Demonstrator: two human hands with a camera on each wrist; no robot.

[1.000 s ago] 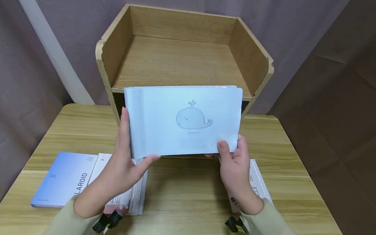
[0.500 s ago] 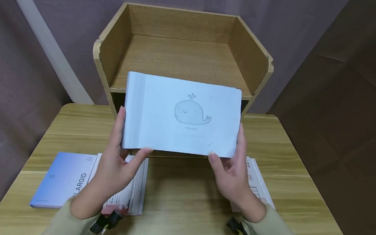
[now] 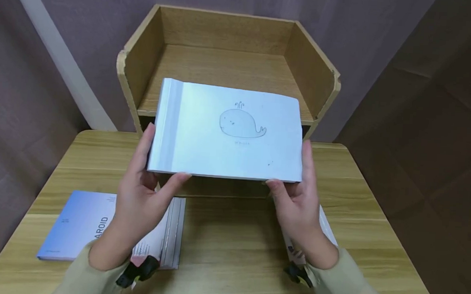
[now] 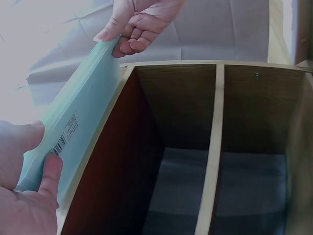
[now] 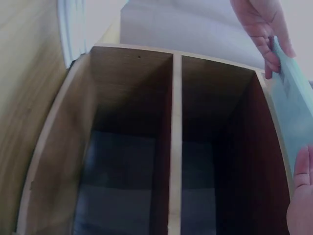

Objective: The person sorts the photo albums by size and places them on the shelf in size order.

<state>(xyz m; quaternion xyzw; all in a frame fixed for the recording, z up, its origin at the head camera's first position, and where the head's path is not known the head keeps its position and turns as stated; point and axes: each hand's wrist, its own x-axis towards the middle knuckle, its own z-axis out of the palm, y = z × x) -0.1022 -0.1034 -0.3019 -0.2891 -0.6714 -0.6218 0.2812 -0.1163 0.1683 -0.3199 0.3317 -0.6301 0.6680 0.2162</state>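
A white landscape-format book [image 3: 200,132] with a whale drawing on its cover is held up in front of the wooden shelf unit [image 3: 223,73]. My left hand [image 3: 141,199] grips its lower left corner, thumb along the bottom edge. At the lower right corner my right hand [image 3: 298,212] holds it the same way. Seen from the left wrist, the book [image 4: 80,115] looks pale green-blue and bears a barcode. It is beside the unit's top board edge there. The right wrist view shows part of the book [image 5: 293,105] between both hands. Most fingertips behind the book are hidden in the head view.
A blue book [image 3: 75,227] marked with partly covered lettering lies on the table [image 3: 222,253] at left. Beside it is a white and silver package [image 3: 173,237]. Another white item [image 3: 327,225] lies partly under the right forearm. Below the shelf board, a divider [image 4: 212,147] separates two compartments.
Both hands have raised the book a little and tipped it back toward the shelf. The right hand has shifted from pinching the cover's corner to holding the side and lower edge.
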